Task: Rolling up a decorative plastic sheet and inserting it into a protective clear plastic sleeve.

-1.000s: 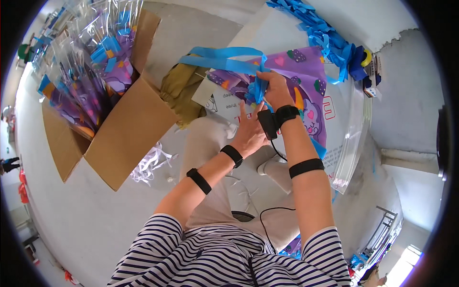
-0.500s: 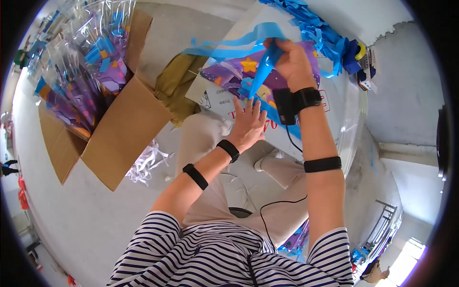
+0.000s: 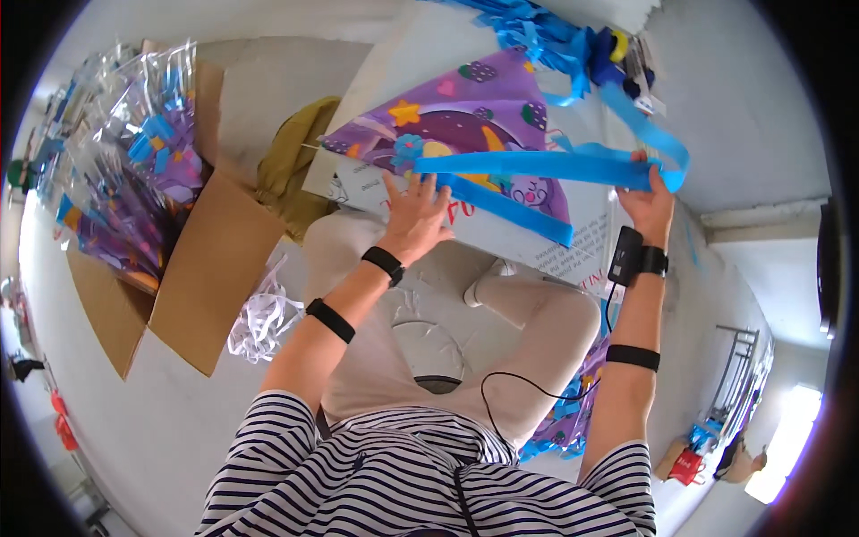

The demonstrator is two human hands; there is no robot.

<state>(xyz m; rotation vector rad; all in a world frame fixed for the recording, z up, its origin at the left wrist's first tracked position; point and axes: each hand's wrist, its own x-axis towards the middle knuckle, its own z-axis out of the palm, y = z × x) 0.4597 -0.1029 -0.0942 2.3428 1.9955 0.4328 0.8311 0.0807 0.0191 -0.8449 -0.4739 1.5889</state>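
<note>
— Start close in. What sits nearest the person?

— Their own lap: pale trousers, a striped top, and both forearms with black bands. Just beyond the knees lies a white board (image 3: 537, 234), and on it rests the purple kite (image 3: 465, 134), a flat triangular sheet printed with a yellow star, strawberries, a heart and a cartoon face.

— And the blue strips?

— Two long blue ribbon tails (image 3: 528, 166) run across the kite from near its middle out to the right, one above the other, the upper pulled fairly taut, the lower slanting down across the board.

— What are the hands doing?

— The left hand (image 3: 416, 215) lies flat on the kite's lower edge, fingers spread apart and pressing down, clamped on nothing. The right hand (image 3: 649, 201) is out at the right, fingers closed together around the far end of the upper ribbon, which loops over the top of the hand.

— How does that compare with half a second ago?

— Then the right hand was up near the middle of the kite, gripping the ribbon close to where it is attached. It has since swung out to the right, drawing the ribbon straight. The left hand has stayed on the kite.

— Farther off?

— To the left, an open cardboard box (image 3: 210, 268) full of clear-wrapped kites (image 3: 134, 170); beyond the board, a heap of more blue ribbons (image 3: 546, 36).
</note>
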